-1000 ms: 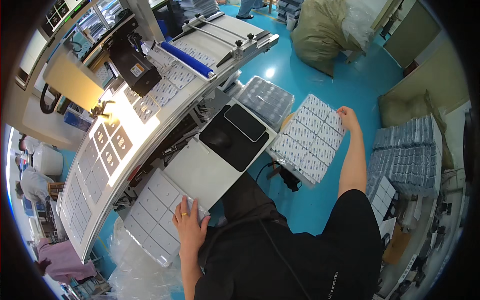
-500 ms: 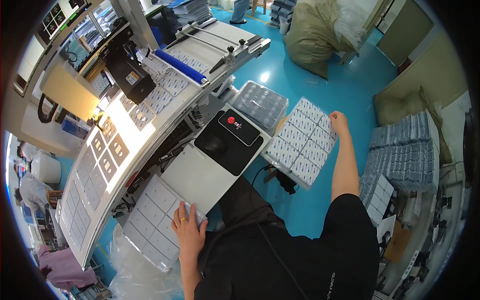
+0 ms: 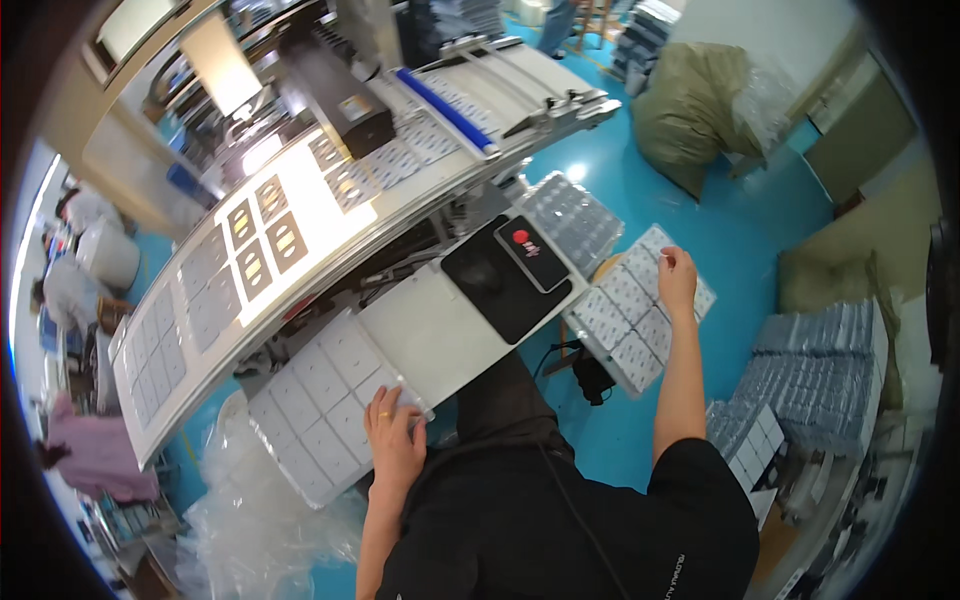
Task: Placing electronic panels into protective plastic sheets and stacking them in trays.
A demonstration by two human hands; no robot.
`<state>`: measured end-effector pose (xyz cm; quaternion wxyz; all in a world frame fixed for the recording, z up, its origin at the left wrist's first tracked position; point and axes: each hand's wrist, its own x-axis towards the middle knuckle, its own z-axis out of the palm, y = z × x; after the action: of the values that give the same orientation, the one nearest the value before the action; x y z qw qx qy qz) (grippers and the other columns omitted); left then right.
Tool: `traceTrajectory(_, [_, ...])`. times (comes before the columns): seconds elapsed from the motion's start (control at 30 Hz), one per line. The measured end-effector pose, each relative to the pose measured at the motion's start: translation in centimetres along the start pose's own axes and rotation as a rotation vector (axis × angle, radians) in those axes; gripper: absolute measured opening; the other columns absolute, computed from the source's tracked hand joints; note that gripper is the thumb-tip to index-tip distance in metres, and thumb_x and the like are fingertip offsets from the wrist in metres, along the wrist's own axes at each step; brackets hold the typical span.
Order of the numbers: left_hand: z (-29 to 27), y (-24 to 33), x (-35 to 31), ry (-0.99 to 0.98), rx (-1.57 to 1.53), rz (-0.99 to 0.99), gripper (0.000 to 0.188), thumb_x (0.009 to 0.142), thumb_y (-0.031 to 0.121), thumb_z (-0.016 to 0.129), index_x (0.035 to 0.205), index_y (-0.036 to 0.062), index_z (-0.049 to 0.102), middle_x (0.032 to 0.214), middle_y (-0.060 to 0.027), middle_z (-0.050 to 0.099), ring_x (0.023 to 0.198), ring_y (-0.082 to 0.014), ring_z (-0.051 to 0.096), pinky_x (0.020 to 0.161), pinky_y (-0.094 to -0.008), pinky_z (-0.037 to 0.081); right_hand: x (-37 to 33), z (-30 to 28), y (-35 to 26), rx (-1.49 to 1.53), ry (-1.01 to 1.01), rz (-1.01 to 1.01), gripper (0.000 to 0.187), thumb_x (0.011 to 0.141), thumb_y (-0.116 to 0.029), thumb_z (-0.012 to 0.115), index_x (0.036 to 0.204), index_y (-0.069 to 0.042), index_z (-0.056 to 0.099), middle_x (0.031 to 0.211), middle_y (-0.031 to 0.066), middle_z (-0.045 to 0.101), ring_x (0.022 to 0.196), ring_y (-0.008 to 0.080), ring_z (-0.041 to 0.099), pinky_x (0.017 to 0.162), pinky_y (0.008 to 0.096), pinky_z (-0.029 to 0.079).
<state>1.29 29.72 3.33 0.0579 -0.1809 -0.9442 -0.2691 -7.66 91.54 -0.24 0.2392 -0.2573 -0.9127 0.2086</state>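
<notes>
My left hand (image 3: 395, 435) lies flat with fingers spread on a clear plastic blister tray (image 3: 320, 400) at the near end of a white work surface (image 3: 440, 330). My right hand (image 3: 677, 278) reaches out to the right and pinches the far edge of the top tray on a stack of blister trays (image 3: 625, 310) standing on the blue floor. A black mat (image 3: 490, 275) with a phone (image 3: 535, 255) on it sits between the two hands.
A long curved conveyor (image 3: 300, 220) carries more trays across the left. Another tray stack (image 3: 570, 210) lies beyond the phone. Stacked grey trays (image 3: 820, 380) stand at the right, stuffed sacks (image 3: 700, 110) at the back, crumpled plastic bags (image 3: 250, 510) at lower left.
The view has swung, so the bench sits more to the right. My right hand has stayed at the far edge of the tray stack; my left hand has stayed on its tray.
</notes>
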Motion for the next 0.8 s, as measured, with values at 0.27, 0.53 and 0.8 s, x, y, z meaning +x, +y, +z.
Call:
traceTrajectory(0.27, [-0.2,0.6,-0.7,0.104,-0.222,-0.203,0.012,0.093,0.006,0.075,0.101,0.0084,0.067,0.108,-0.0081,0.066,0.106,-0.0322,0.059,0.095,-0.0479,0.040,-15.3,3.6,-23.7,0.805,-0.729,0.000,0.018,0.108,-0.019,0.068,0.108,-0.001,0.074,0.087,0.0040,0.073,0.075,0.0124,0.068,0.070,0.0289,0.054])
traceTrajectory(0.53, [0.2,0.3,-2.0,0.187,-0.320,-0.211,0.013,0.092,0.007,0.078,0.100,0.0089,0.067,0.104,-0.0076,0.067,0.105,-0.0315,0.061,0.096,-0.0449,0.042,-23.4,6.9,-32.2,0.675,-1.691,-0.064,0.029,0.113,-0.030,0.061,0.108,-0.004,0.072,0.092,0.0038,0.074,0.070,0.0099,0.066,0.055,0.0260,0.051])
traceTrajectory(0.8, [0.4,0.8,-1.6,0.236,-0.290,-0.222,0.011,0.089,0.009,0.080,0.095,0.0102,0.071,0.101,-0.0057,0.065,0.102,-0.0279,0.059,0.096,-0.0439,0.039,-23.5,7.0,-32.7,0.755,-1.730,0.000,0.022,0.111,-0.021,0.064,0.105,-0.002,0.072,0.090,0.0037,0.074,0.070,0.0087,0.065,0.055,0.0235,0.050])
